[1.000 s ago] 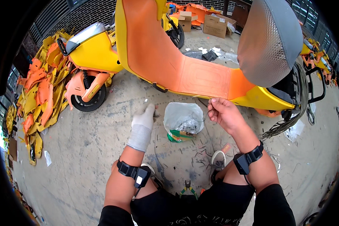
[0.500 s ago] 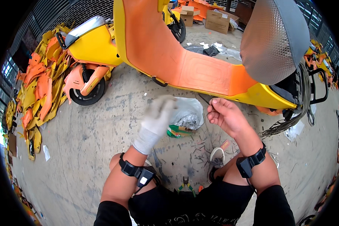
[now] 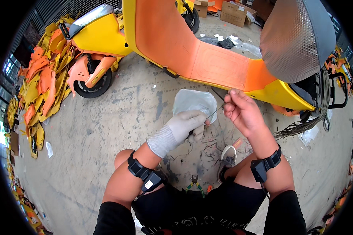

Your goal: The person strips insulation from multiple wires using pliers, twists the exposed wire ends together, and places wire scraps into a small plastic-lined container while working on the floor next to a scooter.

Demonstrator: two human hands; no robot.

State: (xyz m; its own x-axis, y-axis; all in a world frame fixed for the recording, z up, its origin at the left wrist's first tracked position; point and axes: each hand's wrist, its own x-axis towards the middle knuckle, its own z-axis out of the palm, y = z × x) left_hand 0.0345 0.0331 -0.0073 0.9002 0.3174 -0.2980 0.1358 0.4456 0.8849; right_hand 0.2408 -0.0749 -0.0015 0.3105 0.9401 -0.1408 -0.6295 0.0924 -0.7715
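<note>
Thin dark wire (image 3: pixel 215 112), one length, spanning the gap between the hands: probably light, springy and easily bent, best pinched near its ends. Left hand (image 3: pixel 187 124), gloved, fingers closed, apparently on one end; right hand (image 3: pixel 242 111), bare, thumb and forefinger pinching the other. Pale plastic bag (image 3: pixel 194 101), just beyond the left hand, crowding the wire. Yellow-and-orange scooter (image 3: pixel 219 64), beyond both hands, limiting forward reach. Green-handled pliers (image 3: pixel 195 183), bodyward of the left hand. Cable bundle (image 3: pixel 302 127), right of the right hand.
</note>
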